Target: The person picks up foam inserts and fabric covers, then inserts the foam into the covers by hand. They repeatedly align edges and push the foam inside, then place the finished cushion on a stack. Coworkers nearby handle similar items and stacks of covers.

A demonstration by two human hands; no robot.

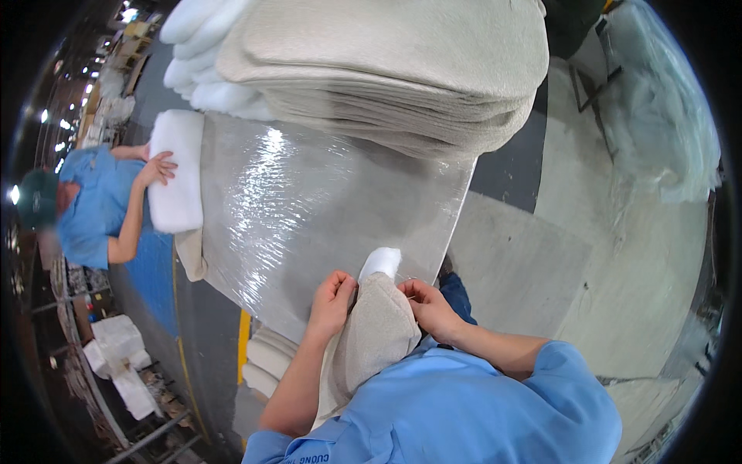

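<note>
A beige fabric cover (376, 329) leans against my front at the near edge of the table, its narrow end pointing away from me. White fluffy padding (381, 264) sticks out of that far end. My left hand (332, 306) pinches the cover's left edge near the padding. On the opposite edge, my right hand (433, 311) has its fingers closed on the fabric. The lower part of the cover runs down behind my left forearm and against my blue shirt.
The table (309, 209) has a shiny plastic-wrapped top. A tall stack of beige covers (386, 77) fills its far side, with white padding (202, 62) beside it. At left, a co-worker's hands (158, 166) rest on a white padded piece (176, 185). Plastic-wrapped bundles (657, 108) stand far right.
</note>
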